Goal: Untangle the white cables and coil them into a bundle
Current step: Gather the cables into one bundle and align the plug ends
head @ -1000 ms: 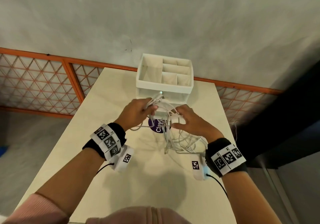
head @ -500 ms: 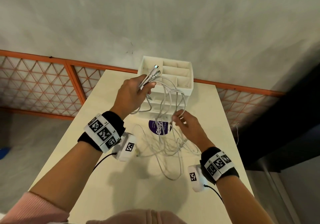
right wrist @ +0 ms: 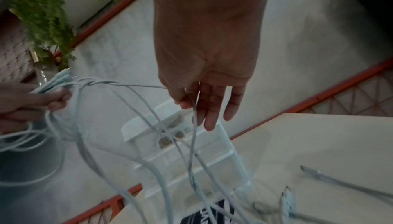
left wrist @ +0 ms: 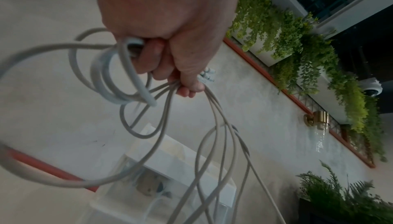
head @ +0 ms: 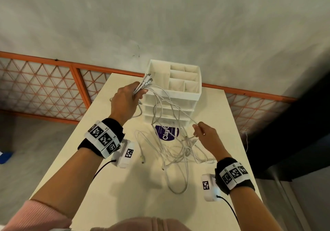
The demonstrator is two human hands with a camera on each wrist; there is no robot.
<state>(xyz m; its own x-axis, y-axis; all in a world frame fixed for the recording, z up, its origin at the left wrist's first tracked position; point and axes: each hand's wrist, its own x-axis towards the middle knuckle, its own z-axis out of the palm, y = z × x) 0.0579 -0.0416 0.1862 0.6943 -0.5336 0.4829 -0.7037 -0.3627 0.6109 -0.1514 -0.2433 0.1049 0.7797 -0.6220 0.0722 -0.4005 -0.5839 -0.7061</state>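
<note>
Several tangled white cables [head: 175, 152] trail from my raised left hand down onto the cream table [head: 135, 191]. My left hand [head: 125, 100] grips a bunch of cable ends, and their plugs [head: 147, 80] stick out above the fist. In the left wrist view that left hand [left wrist: 170, 56] is closed round loops of the cables [left wrist: 149, 126]. My right hand [head: 203, 135] is lower and to the right and pinches one strand between thumb and forefinger. In the right wrist view the right hand [right wrist: 195, 99] has its other fingers straight while the cables [right wrist: 191, 152] hang below.
A white compartment organiser with drawers [head: 180, 88] stands at the table's far side, right behind the cables. A purple round sticker [head: 167, 132] lies on the table under the strands. Loose plug ends [head: 142, 158] rest near the middle. An orange lattice rail [head: 53, 88] runs behind.
My left hand has lifted the bunch of cable ends up from the table to the organiser's rim. The right hand has moved right, drawing a strand out, and the tangle has spread.
</note>
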